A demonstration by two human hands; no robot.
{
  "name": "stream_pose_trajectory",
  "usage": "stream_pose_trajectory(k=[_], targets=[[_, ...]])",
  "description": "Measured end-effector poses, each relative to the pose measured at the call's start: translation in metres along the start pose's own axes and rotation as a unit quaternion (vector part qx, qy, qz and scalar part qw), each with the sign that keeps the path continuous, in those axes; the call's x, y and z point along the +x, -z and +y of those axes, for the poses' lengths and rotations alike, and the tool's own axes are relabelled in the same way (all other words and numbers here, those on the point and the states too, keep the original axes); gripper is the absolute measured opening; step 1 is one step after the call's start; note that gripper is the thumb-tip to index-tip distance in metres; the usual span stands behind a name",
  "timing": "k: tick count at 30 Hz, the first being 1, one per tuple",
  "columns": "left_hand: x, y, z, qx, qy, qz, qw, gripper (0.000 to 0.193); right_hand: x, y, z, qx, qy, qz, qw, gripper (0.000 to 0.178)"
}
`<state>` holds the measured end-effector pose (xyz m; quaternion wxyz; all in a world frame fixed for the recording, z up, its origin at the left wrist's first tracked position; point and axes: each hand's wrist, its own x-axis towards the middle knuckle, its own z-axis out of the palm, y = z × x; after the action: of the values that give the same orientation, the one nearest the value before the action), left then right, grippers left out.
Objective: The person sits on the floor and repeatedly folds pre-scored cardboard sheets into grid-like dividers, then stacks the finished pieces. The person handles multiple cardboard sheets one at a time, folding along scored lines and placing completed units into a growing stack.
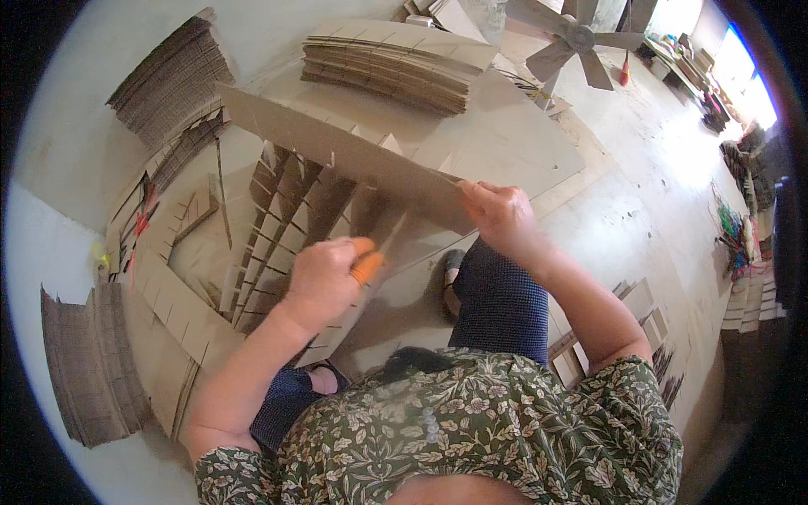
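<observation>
A long brown cardboard strip slants across the middle, and my right hand pinches its right end. Below it stand several slotted cardboard strips, fanned out on edge, with slots along them. My left hand, with orange covers on two fingers, is closed at the nearest upright strip. That strip's pale edge shows on both sides of the hand; the fingertips are slightly blurred, and the exact grip is partly hidden.
A stack of slotted cardboard lies beyond the long strip. More stacks stand at the far left and near left. A fan is at the back right. Cardboard pieces lie beside my right elbow; bundled cords are farther right.
</observation>
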<state>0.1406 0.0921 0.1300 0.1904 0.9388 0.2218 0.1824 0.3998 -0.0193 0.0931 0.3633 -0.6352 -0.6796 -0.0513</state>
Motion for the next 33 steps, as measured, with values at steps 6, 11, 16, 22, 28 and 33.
stream_pose_trajectory(k=[6,11,16,22,28,33], targets=[[0.019,0.038,-0.039,0.024,0.089,0.117,0.989,0.021,0.032,0.010,-0.020,-0.063,0.023,-0.024,0.997,0.045],[0.030,0.010,-0.033,0.062,0.086,0.036,0.994,0.020,0.040,0.008,-0.021,-0.050,0.049,-0.077,0.995,0.055],[0.035,-0.014,-0.031,0.091,0.065,-0.005,0.994,0.014,0.044,0.009,-0.026,-0.064,0.043,-0.125,0.989,0.056],[0.035,-0.014,-0.026,0.107,0.061,0.009,0.992,0.012,0.042,0.012,-0.020,-0.029,0.074,-0.088,0.993,0.053],[0.028,-0.007,-0.030,0.064,0.038,0.032,0.997,0.022,0.039,0.016,-0.019,0.013,0.083,-0.067,0.994,0.051],[0.032,0.038,-0.078,0.076,0.093,0.196,0.973,0.018,0.035,0.017,-0.011,0.028,0.075,-0.078,0.994,0.052]])
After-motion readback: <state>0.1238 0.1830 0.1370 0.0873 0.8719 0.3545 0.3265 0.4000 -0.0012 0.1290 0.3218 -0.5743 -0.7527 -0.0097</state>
